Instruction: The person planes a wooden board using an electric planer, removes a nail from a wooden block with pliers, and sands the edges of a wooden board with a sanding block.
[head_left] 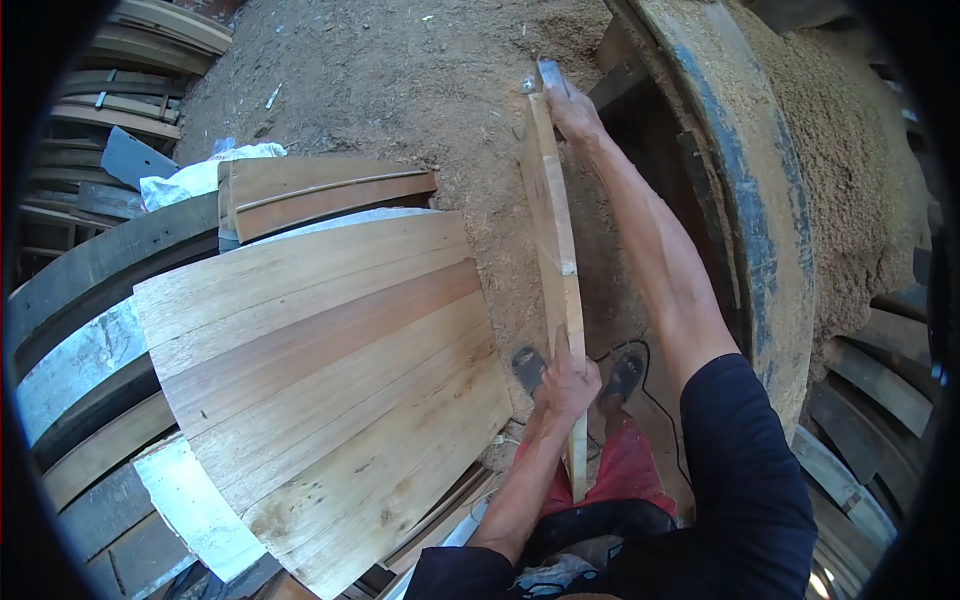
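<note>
A wooden panel [552, 215] is held upright on its edge in front of my body, so mostly its narrow side shows. My left hand [571, 382] grips its near part, fingers wrapped on the edge. At the far end, my right hand [572, 108] is closed around a small grey metallic block or tool [550, 75] by the panel's corner; its exact form is unclear. To the left lies a wide panel of joined boards [330, 370], flat on a stack, with one redder board across its middle.
Stacked curved boards [110, 240] line the left side. A sawdust-covered table with a worn blue edge [745, 180] stands at the right, with piled sawdust [860, 170] beyond. A black cable [665, 410] runs near my sandalled feet [623, 375].
</note>
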